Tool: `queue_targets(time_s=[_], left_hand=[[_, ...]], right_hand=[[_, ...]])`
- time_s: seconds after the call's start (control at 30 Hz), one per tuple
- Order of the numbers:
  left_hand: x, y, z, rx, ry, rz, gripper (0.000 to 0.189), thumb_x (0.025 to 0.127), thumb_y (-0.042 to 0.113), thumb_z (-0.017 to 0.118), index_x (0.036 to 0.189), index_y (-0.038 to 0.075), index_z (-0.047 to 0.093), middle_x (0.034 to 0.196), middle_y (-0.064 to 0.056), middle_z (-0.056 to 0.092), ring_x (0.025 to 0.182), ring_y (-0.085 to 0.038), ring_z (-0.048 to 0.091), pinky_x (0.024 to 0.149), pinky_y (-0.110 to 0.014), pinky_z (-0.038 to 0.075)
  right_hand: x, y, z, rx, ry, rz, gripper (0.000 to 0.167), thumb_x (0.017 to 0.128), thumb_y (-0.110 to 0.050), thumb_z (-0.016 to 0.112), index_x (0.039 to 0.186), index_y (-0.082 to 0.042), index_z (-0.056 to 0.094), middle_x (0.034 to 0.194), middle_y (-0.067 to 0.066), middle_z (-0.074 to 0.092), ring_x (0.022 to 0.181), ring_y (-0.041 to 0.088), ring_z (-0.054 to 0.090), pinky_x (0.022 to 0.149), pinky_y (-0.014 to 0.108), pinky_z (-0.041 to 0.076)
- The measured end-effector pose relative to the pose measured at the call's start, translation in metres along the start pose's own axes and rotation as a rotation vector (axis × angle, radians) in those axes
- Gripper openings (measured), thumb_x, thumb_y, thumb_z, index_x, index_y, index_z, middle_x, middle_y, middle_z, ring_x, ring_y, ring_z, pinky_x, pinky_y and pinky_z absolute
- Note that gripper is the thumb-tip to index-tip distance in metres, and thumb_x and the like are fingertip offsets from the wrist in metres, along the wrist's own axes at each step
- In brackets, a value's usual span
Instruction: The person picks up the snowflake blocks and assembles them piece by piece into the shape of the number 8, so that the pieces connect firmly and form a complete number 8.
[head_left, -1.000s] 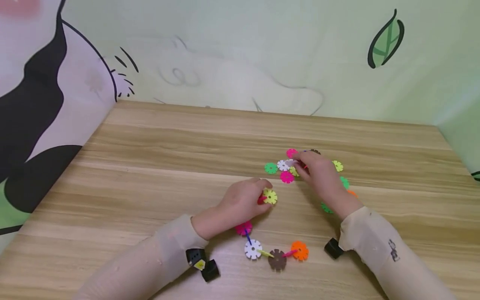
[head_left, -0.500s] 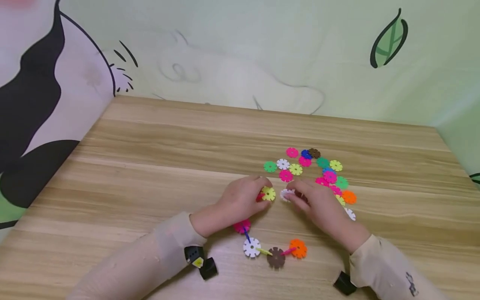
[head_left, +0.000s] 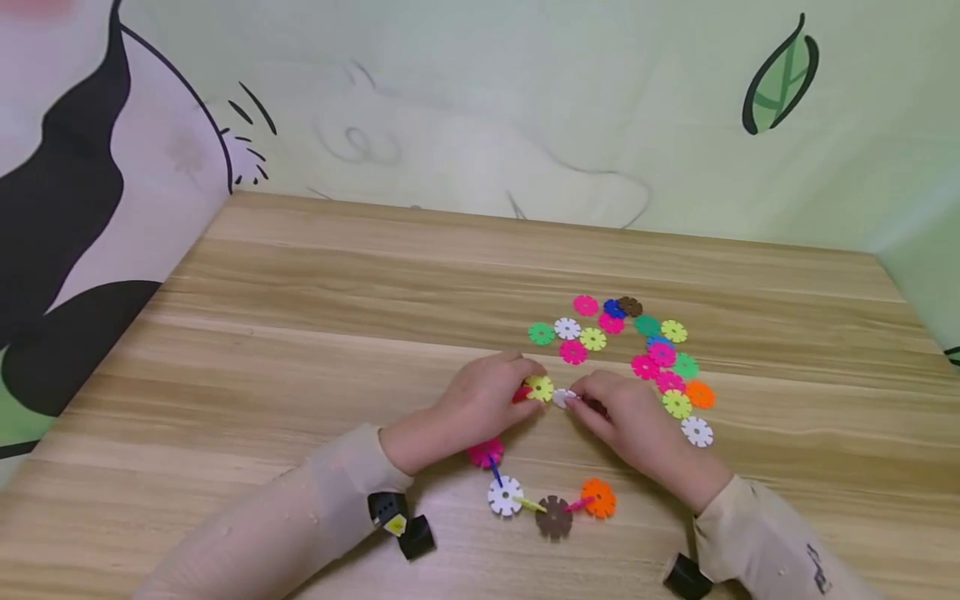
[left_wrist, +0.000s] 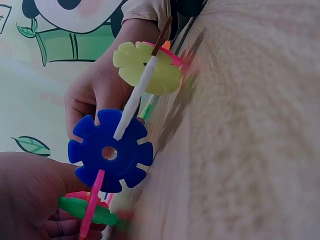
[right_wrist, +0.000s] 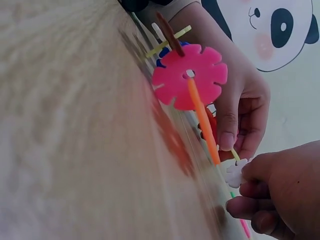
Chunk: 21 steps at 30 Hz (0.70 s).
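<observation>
My left hand (head_left: 487, 396) holds the end of a chain of notched interlocking discs, a red disc (head_left: 521, 394) in its fingers and a yellow disc (head_left: 540, 387) at the fingertips. Pinched in my right hand (head_left: 637, 425) is a white disc (right_wrist: 236, 173), its edge close against the yellow one; whether their slots meet cannot be told. The chain curves toward me through a pink disc (head_left: 486, 452), a white chain disc (head_left: 506, 496), a brown disc (head_left: 554, 517) and an orange disc (head_left: 598, 498). A blue disc (left_wrist: 110, 150) stands near the left wrist camera, partly hiding the hands there.
Several loose discs (head_left: 662, 354) lie beyond and to the right of my hands, some overlapping. A loose white disc (head_left: 697, 432) is beside my right wrist. Small black boxes (head_left: 417, 537) hang at both cuffs. A painted wall (head_left: 450, 125) borders the wooden table (head_left: 337, 275).
My right hand has brought the white disc from the loose pile toward me and left, up to the yellow disc. The left hand has stayed almost still, holding the chain.
</observation>
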<state>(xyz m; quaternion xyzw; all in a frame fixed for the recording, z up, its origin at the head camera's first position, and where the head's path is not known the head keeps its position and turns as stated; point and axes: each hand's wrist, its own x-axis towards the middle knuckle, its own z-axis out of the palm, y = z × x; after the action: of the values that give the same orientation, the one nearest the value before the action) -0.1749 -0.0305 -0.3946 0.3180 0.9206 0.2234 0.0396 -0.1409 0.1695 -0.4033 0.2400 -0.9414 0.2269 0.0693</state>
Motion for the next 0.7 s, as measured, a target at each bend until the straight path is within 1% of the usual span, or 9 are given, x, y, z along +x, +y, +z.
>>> queue_targets(time_s=[0.17,0.3,0.37,0.5,0.6,0.7], left_hand=[[-0.0005,-0.0001,-0.0013,0.0,-0.006,0.012,0.04,0.087,0.028,0.071,0.119,0.005,0.065,0.102,-0.008,0.066,0.079,-0.017,0.059,0.075,-0.03,0.051],[-0.0002,-0.001,-0.0003,0.007,-0.002,0.026,0.039,0.087,0.027,0.07,0.119,0.005,0.065,0.1,-0.008,0.067,0.079,-0.017,0.059,0.075,-0.03,0.052],[-0.0001,-0.0008,-0.0004,0.01,0.001,0.029,0.039,0.087,0.027,0.071,0.118,0.005,0.066,0.1,-0.008,0.067,0.08,-0.017,0.06,0.075,-0.03,0.052],[0.0007,-0.0006,-0.0002,-0.008,0.003,0.012,0.039,0.087,0.027,0.071,0.117,0.005,0.066,0.098,-0.008,0.067,0.077,-0.015,0.057,0.072,-0.028,0.05],[0.0008,-0.0003,0.0003,-0.024,0.004,-0.001,0.039,0.086,0.028,0.071,0.117,0.005,0.066,0.099,-0.008,0.068,0.077,-0.015,0.056,0.072,-0.028,0.049],[0.0007,-0.0005,0.0012,-0.027,0.003,0.001,0.038,0.086,0.028,0.071,0.117,0.005,0.067,0.098,-0.007,0.068,0.075,-0.014,0.055,0.07,-0.026,0.048]], right_hand=[[-0.0017,0.0006,0.0021,-0.033,0.04,-0.042,0.006,0.09,-0.016,0.067,0.088,-0.012,0.07,0.084,-0.002,0.07,0.071,0.005,0.058,0.066,0.023,0.054],[-0.0036,0.0015,0.0048,-0.052,0.069,-0.075,0.005,0.089,-0.015,0.068,0.089,-0.01,0.069,0.086,-0.001,0.07,0.072,0.006,0.06,0.068,0.024,0.055],[-0.0037,0.0016,0.0053,-0.033,0.073,-0.067,0.004,0.089,-0.014,0.068,0.09,-0.01,0.069,0.086,-0.001,0.069,0.072,0.006,0.059,0.067,0.023,0.054],[-0.0024,0.0022,0.0053,-0.001,0.08,-0.035,0.004,0.09,-0.014,0.066,0.091,-0.011,0.068,0.085,-0.002,0.068,0.071,0.006,0.055,0.066,0.023,0.052],[-0.0018,0.0026,0.0056,-0.027,0.085,-0.038,0.004,0.09,-0.014,0.066,0.092,-0.011,0.068,0.087,-0.001,0.068,0.074,0.008,0.059,0.069,0.026,0.054],[-0.0025,0.002,0.0063,-0.065,0.09,-0.064,0.006,0.089,-0.016,0.067,0.093,-0.011,0.068,0.089,0.0,0.069,0.077,0.01,0.063,0.072,0.028,0.056]])
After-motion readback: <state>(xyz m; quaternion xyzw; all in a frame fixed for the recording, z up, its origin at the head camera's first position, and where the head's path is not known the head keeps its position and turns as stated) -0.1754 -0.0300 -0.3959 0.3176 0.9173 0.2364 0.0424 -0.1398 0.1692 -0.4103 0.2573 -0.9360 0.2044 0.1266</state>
